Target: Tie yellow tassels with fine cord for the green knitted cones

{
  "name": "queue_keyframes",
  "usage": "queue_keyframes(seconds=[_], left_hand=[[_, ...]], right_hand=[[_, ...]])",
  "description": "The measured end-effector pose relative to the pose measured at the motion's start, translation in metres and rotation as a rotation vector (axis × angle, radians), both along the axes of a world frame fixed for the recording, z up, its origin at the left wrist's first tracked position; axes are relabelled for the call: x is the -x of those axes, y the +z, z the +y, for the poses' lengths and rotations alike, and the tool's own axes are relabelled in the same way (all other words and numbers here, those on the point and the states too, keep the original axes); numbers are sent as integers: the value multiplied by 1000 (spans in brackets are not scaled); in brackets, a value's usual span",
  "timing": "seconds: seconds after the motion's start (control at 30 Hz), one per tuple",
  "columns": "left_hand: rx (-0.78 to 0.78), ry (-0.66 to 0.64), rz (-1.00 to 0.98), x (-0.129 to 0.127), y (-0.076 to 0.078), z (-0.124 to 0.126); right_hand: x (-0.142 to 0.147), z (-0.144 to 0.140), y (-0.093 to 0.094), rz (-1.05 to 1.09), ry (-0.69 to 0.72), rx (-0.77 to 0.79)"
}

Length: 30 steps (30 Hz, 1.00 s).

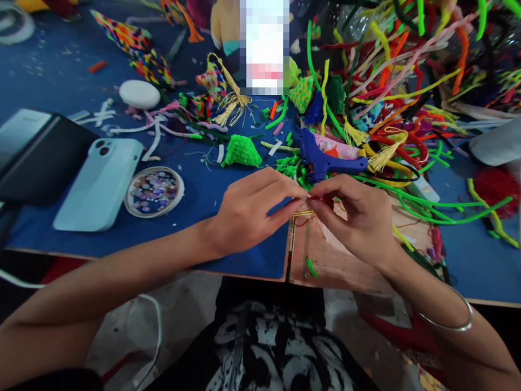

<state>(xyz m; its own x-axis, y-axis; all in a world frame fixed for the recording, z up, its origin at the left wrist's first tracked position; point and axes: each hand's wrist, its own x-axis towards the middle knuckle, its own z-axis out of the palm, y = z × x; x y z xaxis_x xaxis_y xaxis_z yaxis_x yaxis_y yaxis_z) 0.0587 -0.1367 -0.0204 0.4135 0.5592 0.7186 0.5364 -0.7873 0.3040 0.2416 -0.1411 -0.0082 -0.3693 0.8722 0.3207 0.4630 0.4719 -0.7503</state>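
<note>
Fingers of the left hand (248, 214) and right hand (358, 217) meet, pinched shut on a yellow thread bundle (303, 213) above the counter's (61, 70) near edge. Just beyond lies a blue glue gun (321, 157) — farther left, a round dish (153, 191) holds sequins.

The table (52, 70) is deep blue, with a coppery-pink mat (337, 266) at its near edge. The glue gun (321, 157) is royal blue, and the woven cone (241, 152) is bright lime green. The phone (100, 182) is pale ice blue beside a black case (44, 163). A round dish (153, 191) holds purple and silvery sequins. The pipe cleaners (407, 54) run neon green, orange, red, pink and yellow. A thin yellow thread (303, 213) shows between the fingertips.
</note>
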Motion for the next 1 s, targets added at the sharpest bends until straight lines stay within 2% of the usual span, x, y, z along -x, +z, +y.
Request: queue_keyframes(seconds=[0.2,0.37,1.0], left_hand=[[8,1,-6,0,0,0],[25,-6,-15,0,0,0],[47,-58,-45,-2,0,-1]], right_hand=[[2,-3,-2,-120,-31,-306],[2,-3,-5,-142,-24,-424],[3,-3,-4,-173,-11,-381]])
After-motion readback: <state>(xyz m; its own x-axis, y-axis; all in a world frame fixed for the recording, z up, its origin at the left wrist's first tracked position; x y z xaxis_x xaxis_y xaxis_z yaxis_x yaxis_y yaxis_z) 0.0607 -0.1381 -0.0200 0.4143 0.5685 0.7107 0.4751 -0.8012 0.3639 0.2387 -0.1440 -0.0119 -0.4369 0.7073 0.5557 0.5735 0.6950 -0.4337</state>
